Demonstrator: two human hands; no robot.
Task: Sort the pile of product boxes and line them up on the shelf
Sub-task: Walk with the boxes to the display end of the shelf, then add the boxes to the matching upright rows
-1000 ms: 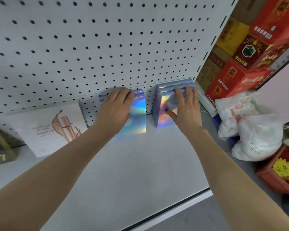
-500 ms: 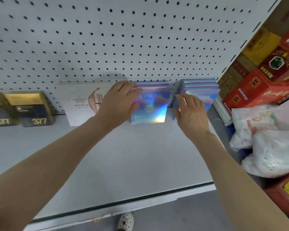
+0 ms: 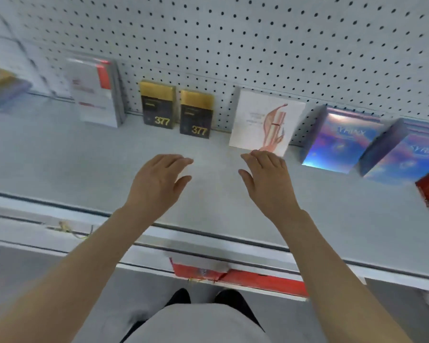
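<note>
The left hand (image 3: 156, 184) and right hand (image 3: 265, 179) hover spread and empty over the shelf (image 3: 84, 164). The white box (image 3: 265, 120) stands against the pegboard (image 3: 233, 33) just beyond the right hand. It is probably light, stiff, slick card — best gripped by its side edges.

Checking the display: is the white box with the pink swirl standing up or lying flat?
Standing up: the white box stands on its lower edge on the shelf, printed face forward, before the pegboard.

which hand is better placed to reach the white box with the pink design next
Right hand: its fingertips are at the lower edge of the white box, while the left hand hovers over bare shelf farther left.
</note>
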